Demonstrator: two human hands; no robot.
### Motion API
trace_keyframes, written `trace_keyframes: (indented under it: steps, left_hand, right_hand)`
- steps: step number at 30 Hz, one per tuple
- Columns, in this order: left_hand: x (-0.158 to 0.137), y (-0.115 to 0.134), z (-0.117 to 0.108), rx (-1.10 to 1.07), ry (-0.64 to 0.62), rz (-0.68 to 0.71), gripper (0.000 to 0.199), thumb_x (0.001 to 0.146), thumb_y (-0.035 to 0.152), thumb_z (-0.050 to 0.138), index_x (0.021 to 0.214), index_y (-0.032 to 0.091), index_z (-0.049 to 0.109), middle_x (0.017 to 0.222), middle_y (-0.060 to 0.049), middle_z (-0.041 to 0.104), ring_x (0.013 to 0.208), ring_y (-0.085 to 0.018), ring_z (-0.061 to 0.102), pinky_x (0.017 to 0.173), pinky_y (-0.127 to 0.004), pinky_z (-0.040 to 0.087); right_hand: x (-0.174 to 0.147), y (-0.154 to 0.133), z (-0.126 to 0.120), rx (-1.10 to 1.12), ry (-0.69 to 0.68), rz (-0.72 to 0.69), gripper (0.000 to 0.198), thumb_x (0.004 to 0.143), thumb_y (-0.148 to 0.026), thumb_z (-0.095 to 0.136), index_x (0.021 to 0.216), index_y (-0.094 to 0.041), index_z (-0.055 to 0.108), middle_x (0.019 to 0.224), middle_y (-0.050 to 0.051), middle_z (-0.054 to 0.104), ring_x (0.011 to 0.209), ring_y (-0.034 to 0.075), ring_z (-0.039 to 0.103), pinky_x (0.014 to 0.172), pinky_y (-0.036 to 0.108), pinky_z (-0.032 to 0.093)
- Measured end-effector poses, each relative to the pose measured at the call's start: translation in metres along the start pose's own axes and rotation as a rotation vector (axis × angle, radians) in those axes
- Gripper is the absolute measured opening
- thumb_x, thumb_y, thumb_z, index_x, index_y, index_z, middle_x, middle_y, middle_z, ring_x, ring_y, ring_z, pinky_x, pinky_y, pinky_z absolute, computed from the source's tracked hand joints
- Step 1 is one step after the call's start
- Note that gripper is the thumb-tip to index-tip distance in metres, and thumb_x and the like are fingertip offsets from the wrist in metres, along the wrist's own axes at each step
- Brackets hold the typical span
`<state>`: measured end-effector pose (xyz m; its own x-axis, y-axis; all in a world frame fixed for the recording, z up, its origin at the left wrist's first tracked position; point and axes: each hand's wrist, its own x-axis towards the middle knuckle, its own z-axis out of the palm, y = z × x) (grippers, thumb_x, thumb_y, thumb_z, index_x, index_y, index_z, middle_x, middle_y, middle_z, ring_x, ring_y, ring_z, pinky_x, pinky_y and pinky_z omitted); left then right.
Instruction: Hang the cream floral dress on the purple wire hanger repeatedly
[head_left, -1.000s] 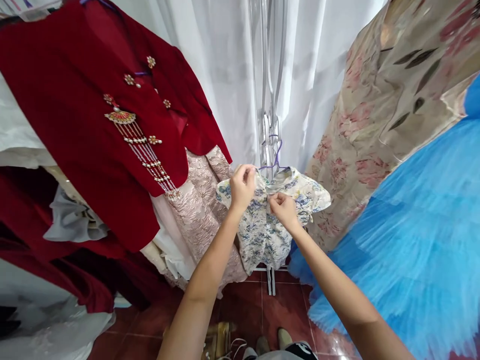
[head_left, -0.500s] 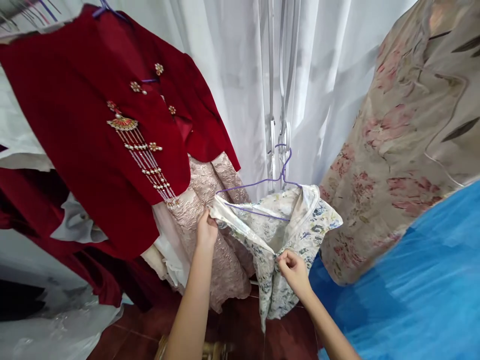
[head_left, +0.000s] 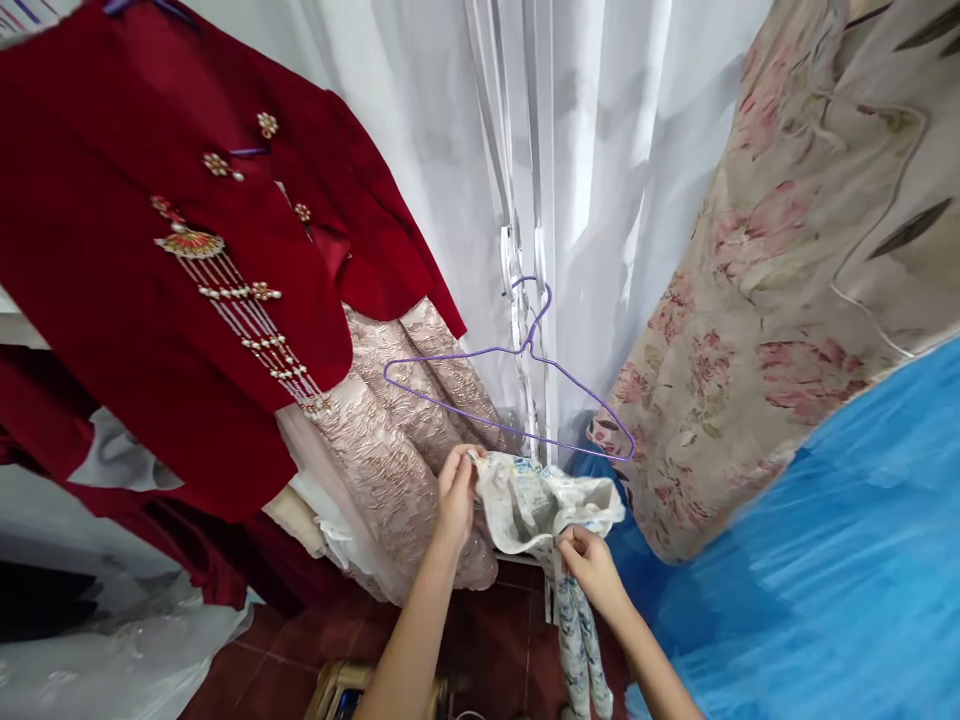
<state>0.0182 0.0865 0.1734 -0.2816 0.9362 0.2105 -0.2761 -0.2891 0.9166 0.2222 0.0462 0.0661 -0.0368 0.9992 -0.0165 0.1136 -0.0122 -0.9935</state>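
Observation:
A white garment with a blue and green floral print hangs between my two hands, its neck opening gaping upward. My left hand pinches its upper left edge. My right hand has its fingers closed on the front of the garment, near the lowest part of the opening. Two narrow lengths of the same printed cloth dangle below my right hand. Just above the garment, a bare purple wire hanger is hooked on a white metal stand.
On the left hang a dark red jacket with beaded ornaments and a pink textured skirt. A beige floral dress and blue tulle fill the right. White curtains hang behind, above a reddish tiled floor.
The floral garment has come off the purple hanger and sits lower, bunched between my hands. My left hand has shifted right and down. The view has turned slightly right.

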Motion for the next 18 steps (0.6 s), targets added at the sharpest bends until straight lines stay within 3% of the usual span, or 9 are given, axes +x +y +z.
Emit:
trace_keyframes:
  steps: [2, 4, 6, 9, 11, 14, 18]
  left_hand:
    - [-0.02, -0.001, 0.023, 0.07, -0.132, -0.023, 0.032, 0.09, 0.053, 0.065, 0.092, 0.021, 0.066, 0.093, -0.005, 0.067, 0.078, -0.018, 0.063, 0.07, -0.028, 0.052]
    - [-0.042, -0.006, 0.043, 0.179, -0.264, 0.02, 0.028, 0.094, 0.048, 0.061, 0.092, 0.021, 0.068, 0.093, -0.007, 0.067, 0.083, -0.02, 0.064, 0.076, -0.031, 0.052]
    - [-0.061, -0.015, 0.058, 0.292, -0.376, 0.1, 0.024, 0.097, 0.041, 0.057, 0.09, 0.021, 0.069, 0.093, -0.008, 0.067, 0.089, -0.022, 0.064, 0.082, -0.033, 0.052]
    - [-0.078, -0.027, 0.066, 0.397, -0.465, 0.149, 0.024, 0.1, 0.036, 0.052, 0.089, 0.021, 0.067, 0.096, -0.009, 0.065, 0.093, -0.023, 0.063, 0.084, -0.034, 0.05]
    - [-0.08, -0.033, 0.062, 0.449, -0.487, 0.14, 0.024, 0.1, 0.036, 0.051, 0.089, 0.02, 0.065, 0.099, -0.009, 0.064, 0.099, -0.023, 0.061, 0.089, -0.035, 0.048]
    - [-0.081, -0.04, 0.043, 0.432, -0.546, 0.036, 0.024, 0.094, 0.043, 0.063, 0.1, 0.02, 0.06, 0.109, -0.008, 0.061, 0.109, -0.024, 0.057, 0.098, -0.036, 0.044]
    - [-0.099, -0.061, 0.01, 0.272, -0.749, -0.257, 0.069, 0.074, 0.049, 0.083, 0.13, 0.023, 0.052, 0.126, -0.009, 0.061, 0.12, -0.028, 0.056, 0.105, -0.04, 0.044]
  right_hand:
    - [-0.004, -0.008, -0.013, -0.136, 0.019, -0.042, 0.024, 0.075, -0.045, 0.071, 0.078, -0.022, 0.066, 0.067, 0.003, 0.069, 0.058, 0.022, 0.06, 0.061, 0.034, 0.05]
    - [-0.009, -0.022, -0.023, -0.14, -0.029, -0.135, 0.04, 0.07, -0.042, 0.079, 0.104, -0.022, 0.071, 0.098, 0.008, 0.075, 0.085, 0.028, 0.068, 0.079, 0.038, 0.055]
    - [-0.016, -0.035, -0.028, -0.034, -0.187, -0.205, 0.054, 0.07, -0.041, 0.082, 0.119, -0.022, 0.068, 0.118, 0.01, 0.072, 0.107, 0.031, 0.066, 0.094, 0.04, 0.053]
    - [-0.023, -0.043, -0.032, 0.056, -0.31, -0.157, 0.035, 0.084, -0.047, 0.071, 0.103, -0.018, 0.073, 0.098, 0.008, 0.074, 0.093, 0.028, 0.066, 0.084, 0.037, 0.055]
    - [-0.025, -0.04, -0.035, 0.043, -0.304, -0.142, 0.036, 0.093, -0.048, 0.06, 0.086, -0.015, 0.072, 0.083, 0.006, 0.071, 0.079, 0.024, 0.062, 0.075, 0.033, 0.053]
    - [-0.027, -0.031, -0.039, 0.02, -0.313, -0.215, 0.037, 0.097, -0.046, 0.055, 0.087, -0.015, 0.071, 0.082, 0.005, 0.069, 0.081, 0.023, 0.06, 0.076, 0.03, 0.051]
    - [-0.03, -0.027, -0.036, -0.003, -0.177, -0.332, 0.034, 0.098, -0.042, 0.054, 0.081, -0.017, 0.068, 0.077, 0.005, 0.065, 0.075, 0.02, 0.06, 0.069, 0.026, 0.049]
